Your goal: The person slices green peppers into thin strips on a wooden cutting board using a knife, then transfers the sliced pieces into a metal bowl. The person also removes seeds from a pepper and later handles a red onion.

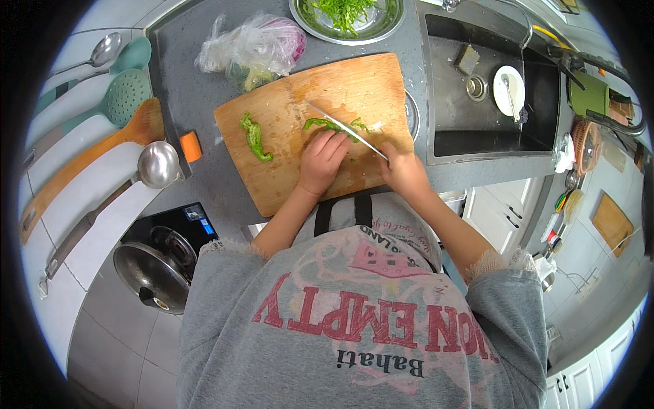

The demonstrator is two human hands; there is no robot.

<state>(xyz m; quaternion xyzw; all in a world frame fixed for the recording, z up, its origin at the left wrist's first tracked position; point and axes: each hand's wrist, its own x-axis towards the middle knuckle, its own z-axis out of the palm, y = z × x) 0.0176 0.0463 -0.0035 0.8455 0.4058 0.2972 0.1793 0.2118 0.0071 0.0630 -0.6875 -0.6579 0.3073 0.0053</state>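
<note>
On a wooden cutting board (352, 76), my left hand (323, 159) presses its fingertips on a green pepper (319, 122). My right hand (407, 171) grips the handle of a kitchen knife (347, 130), whose blade slants across the pepper, right beside my left fingers. A few thin green slivers (360, 124) lie to the right of the blade. Another curled green pepper (255, 137) rests by itself on the left part of the board. The knife handle is mostly hidden inside my right hand.
Beyond the board stand a metal bowl (352, 36) of shredded greens and a plastic bag (255, 48) with vegetables. An orange carrot piece (190, 146) lies left. The sink (449, 110) at right holds a white dish (503, 89) and a sponge (466, 60). Utensils, including a ladle (158, 164), hang left, above a wok (148, 271).
</note>
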